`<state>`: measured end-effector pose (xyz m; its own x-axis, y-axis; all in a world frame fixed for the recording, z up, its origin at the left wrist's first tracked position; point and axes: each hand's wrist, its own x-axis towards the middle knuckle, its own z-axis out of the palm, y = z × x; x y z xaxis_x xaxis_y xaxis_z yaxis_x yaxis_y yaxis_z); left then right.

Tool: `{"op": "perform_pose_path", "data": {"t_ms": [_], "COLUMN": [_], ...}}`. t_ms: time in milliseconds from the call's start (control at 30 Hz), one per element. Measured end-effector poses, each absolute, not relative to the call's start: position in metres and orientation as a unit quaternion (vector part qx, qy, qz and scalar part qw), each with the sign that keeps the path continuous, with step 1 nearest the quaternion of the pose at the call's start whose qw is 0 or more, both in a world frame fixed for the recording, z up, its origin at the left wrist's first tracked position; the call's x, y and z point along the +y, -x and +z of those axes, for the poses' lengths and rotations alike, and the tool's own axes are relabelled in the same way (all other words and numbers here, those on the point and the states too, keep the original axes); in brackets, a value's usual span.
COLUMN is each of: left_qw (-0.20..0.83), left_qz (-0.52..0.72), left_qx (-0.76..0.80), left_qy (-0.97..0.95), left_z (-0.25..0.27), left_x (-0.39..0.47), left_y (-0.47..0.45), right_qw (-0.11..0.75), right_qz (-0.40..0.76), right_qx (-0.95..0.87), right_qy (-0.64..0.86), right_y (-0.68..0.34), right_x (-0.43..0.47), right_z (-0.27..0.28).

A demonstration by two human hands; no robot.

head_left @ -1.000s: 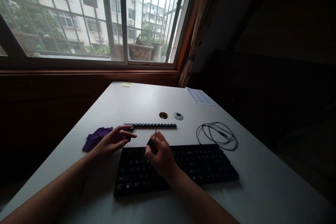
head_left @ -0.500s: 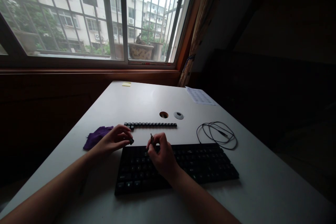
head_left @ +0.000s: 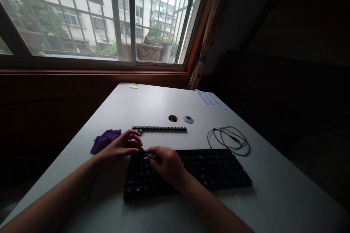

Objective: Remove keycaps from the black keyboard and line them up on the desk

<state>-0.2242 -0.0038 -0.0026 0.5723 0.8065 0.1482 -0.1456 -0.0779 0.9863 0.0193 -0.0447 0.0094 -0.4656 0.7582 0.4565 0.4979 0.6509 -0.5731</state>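
My left hand (head_left: 126, 143) is over the upper left corner of a black keyboard (head_left: 210, 167). Its thumb and fingertips pinch a small black keycap (head_left: 142, 150). Close beside it, my right hand (head_left: 168, 161) is closed around a small slim tool (head_left: 150, 156) with a pale, shiny end pointing left at the keycap. The tool's kind is too small to make out, and the fingers cover part of it. Behind the keyboard lies a row of loose black keycaps (head_left: 164, 129), with a few more below its left end.
A crumpled purple cloth (head_left: 105, 141) rests left of the keyboard. A coiled black cable (head_left: 229, 140) lies at right. Farther back on the white desk (head_left: 153, 102) are a round hole (head_left: 173, 118), its grey cover (head_left: 188, 119), a printed sheet (head_left: 211, 99) and a yellow note (head_left: 133, 86).
My right hand has turned and moved left, bringing the tool from upright to pointing at the keycap. My left hand has shifted slightly right with the keycap. The view has moved slightly.
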Motion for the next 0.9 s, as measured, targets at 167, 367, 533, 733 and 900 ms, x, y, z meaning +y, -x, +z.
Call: {"op": "perform_pose_path", "data": {"t_ms": [167,367,533,733,900], "left_qw": [0.629,0.624,0.628,0.595,0.537], "left_qz": [0.375,0.356,0.344,0.345,0.412], "left_qx": [0.243,0.241,0.239,0.293,0.333], "left_qy": [-0.636,-0.653,-0.656,-0.664,-0.657], "left_z": [-0.001,0.002,0.004,0.014,0.015], "left_x": [-0.003,-0.003,-0.006,-0.011,-0.008], "left_y": [0.223,0.221,0.220,0.222,0.229], "right_qw": [0.305,0.276,0.270,0.288,0.298], "right_qz": [0.134,0.117,0.112,0.116,0.103], "right_qx": [-0.859,-0.869,-0.867,-0.852,-0.839], "right_qy": [0.388,0.395,0.404,0.422,0.444], "right_y": [-0.018,-0.016,-0.014,-0.016,-0.023], "right_x": [-0.047,-0.047,-0.047,-0.049,-0.042], "right_z": [0.008,0.011,0.011,0.011,0.023]}}
